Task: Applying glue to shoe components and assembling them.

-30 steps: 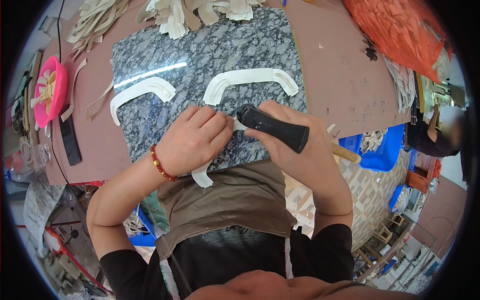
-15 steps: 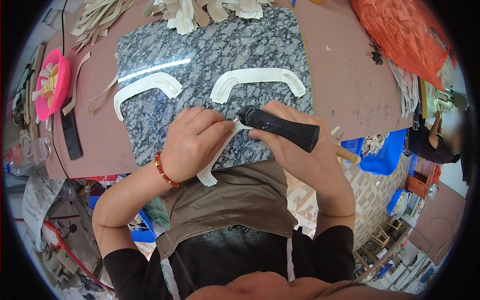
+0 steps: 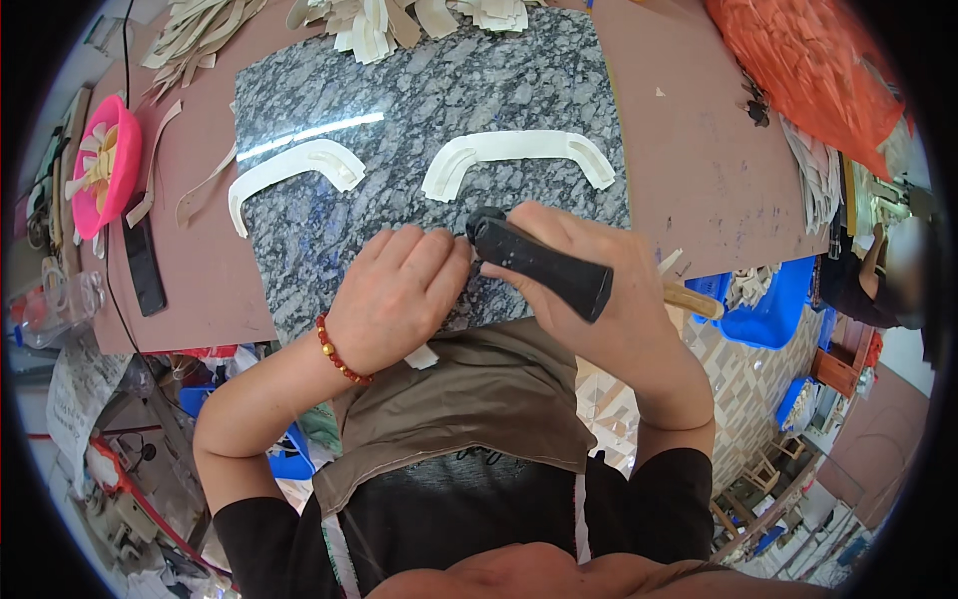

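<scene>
My right hand [image 3: 584, 270] is closed round a hammer with a black, flared head [image 3: 549, 265]; its wooden handle [image 3: 694, 299] sticks out past my wrist. The round end of the head is just beside the fingertips of my left hand [image 3: 399, 285]. That hand, palm down with fingers together, presses a white strip [image 3: 423, 356] near the front edge of the grey speckled stone slab [image 3: 399, 110]. Most of the strip is hidden under it. Farther back on the slab lie two curved white strips, one on the left [image 3: 299, 165] and one on the right [image 3: 519, 147].
Bundles of pale strips [image 3: 369, 30] lie at the back. On the left are a pink bowl [image 3: 122, 170] and a dark phone-like slab [image 3: 144, 270]. An orange plastic bag [image 3: 808, 75] sits at the back right. Below the table stands a blue bin [image 3: 773, 319]. Another person is at far right.
My left hand has flattened and slid over the strip, covering more of it. The hammer and my right hand have shifted slightly left.
</scene>
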`<state>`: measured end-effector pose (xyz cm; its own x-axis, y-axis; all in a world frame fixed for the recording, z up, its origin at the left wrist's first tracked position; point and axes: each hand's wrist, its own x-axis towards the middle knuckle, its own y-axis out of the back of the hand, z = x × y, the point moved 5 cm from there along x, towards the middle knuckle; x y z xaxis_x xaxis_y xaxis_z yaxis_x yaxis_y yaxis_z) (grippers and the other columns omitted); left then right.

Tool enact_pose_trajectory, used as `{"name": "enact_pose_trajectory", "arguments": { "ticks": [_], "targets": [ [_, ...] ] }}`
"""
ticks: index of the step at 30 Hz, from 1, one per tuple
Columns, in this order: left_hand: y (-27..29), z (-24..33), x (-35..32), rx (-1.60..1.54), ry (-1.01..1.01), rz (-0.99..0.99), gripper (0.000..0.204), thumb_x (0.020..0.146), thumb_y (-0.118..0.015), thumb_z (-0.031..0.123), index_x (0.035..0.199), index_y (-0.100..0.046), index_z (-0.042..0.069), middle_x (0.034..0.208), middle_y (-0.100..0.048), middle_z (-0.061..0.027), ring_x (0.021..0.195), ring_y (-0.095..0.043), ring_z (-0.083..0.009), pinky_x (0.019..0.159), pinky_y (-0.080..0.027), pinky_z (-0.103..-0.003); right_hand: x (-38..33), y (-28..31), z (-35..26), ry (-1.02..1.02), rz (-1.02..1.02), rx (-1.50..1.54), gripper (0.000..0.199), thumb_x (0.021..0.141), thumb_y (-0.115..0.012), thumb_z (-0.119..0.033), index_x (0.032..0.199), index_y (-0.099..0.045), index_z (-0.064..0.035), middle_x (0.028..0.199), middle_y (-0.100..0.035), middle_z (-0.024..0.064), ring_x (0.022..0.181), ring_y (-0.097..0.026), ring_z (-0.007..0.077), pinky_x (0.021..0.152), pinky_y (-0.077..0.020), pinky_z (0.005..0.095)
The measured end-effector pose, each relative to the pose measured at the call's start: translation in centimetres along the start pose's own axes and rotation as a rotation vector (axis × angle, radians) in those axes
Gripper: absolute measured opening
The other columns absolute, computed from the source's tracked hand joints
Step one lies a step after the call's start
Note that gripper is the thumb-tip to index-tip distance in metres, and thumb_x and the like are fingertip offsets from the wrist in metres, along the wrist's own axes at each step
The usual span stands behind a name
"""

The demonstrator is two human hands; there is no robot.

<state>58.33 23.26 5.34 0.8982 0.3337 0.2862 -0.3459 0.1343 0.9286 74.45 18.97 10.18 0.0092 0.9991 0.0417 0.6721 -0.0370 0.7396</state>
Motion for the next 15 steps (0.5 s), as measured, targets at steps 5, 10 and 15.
{"name": "enact_pose_trajectory", "arguments": {
  "ticks": [5,10,15],
  "targets": [
    [0.9,-0.8,-0.9,-0.112,0.175,0.079,0.032,0.084,-0.076,0.015,0.11,-0.068,-0.001,0.101,-0.061,-0.0089,0.082,-0.061,-0.0251,0.07,-0.05,-0.038,-0.1,-0.4,0.3,-0.012,-0.028,-0.005,0.021,0.085,-0.081,-0.013,0.099,-0.067,-0.0051,0.083,-0.064,0.0091,0.07,-0.064,0.0316,0.058,-0.0499,0.036],
    [-0.2,0.2,-2.1,-0.185,0.177,0.138,0.033,0.083,-0.075,0.012,0.112,-0.068,-0.001,0.103,-0.062,-0.0092,0.083,-0.061,-0.0247,0.07,-0.05,-0.038,-0.2,-0.4,0.3,-0.011,-0.003,-0.012,0.022,0.085,-0.081,-0.015,0.098,-0.067,-0.0055,0.081,-0.063,0.0093,0.069,-0.064,0.032,0.058,-0.0498,0.0362],
    [0.0,1.4,-1.9,-0.098,0.168,0.11,0.035,0.083,-0.067,0.006,0.117,-0.066,-0.002,0.104,-0.062,-0.0104,0.087,-0.06,-0.0248,0.072,-0.049,-0.037,0.0,0.2,-0.2,0.003,0.06,0.002,0.021,0.085,-0.081,-0.013,0.097,-0.066,-0.0045,0.081,-0.064,0.0099,0.07,-0.065,0.0315,0.059,-0.0501,0.0354]
  ]
}}
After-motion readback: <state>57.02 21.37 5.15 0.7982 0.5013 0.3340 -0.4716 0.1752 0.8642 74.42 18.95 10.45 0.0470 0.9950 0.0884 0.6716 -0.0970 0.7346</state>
